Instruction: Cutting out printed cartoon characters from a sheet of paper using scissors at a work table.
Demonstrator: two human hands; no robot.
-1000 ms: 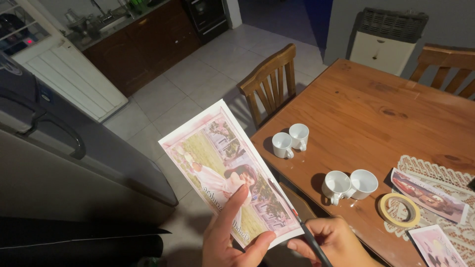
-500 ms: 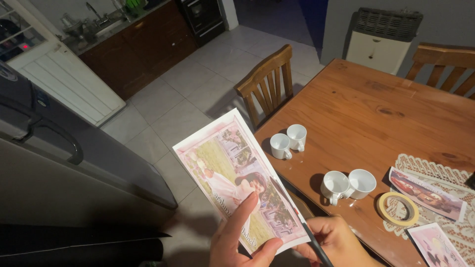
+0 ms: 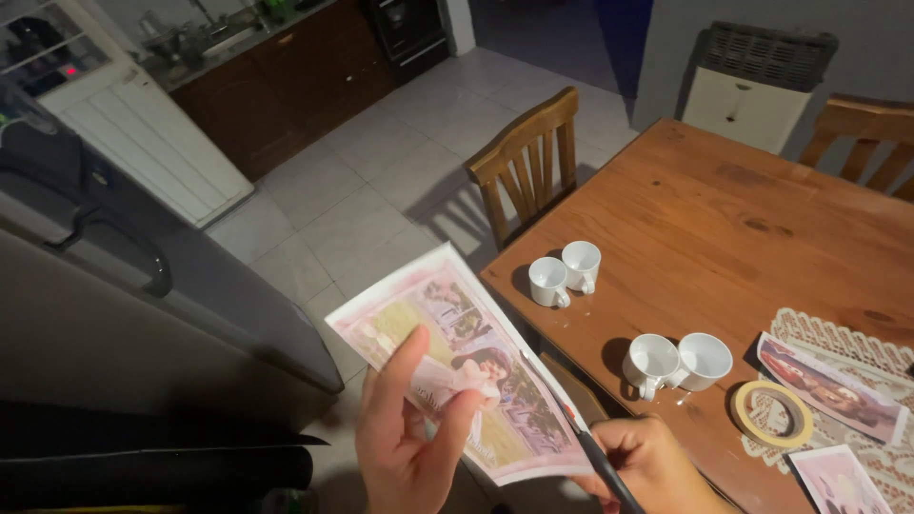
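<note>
the left hand [image 3: 409, 447] pinches a pink printed sheet [image 3: 457, 366], which has sunk lower and nearer the body since a second ago, off the desk's [image 3: 762, 219] near edge. the right hand [image 3: 647, 466] is closed on a dark thin tool [image 3: 590, 452] at the sheet's edge. cups [image 3: 566, 271] and tape [image 3: 771, 414] sit on the desk, unmoved.

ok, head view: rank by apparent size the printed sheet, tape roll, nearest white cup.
1. printed sheet, largest, though nearest the camera, so exaggerated.
2. nearest white cup and tape roll: look alike, unranked.
</note>
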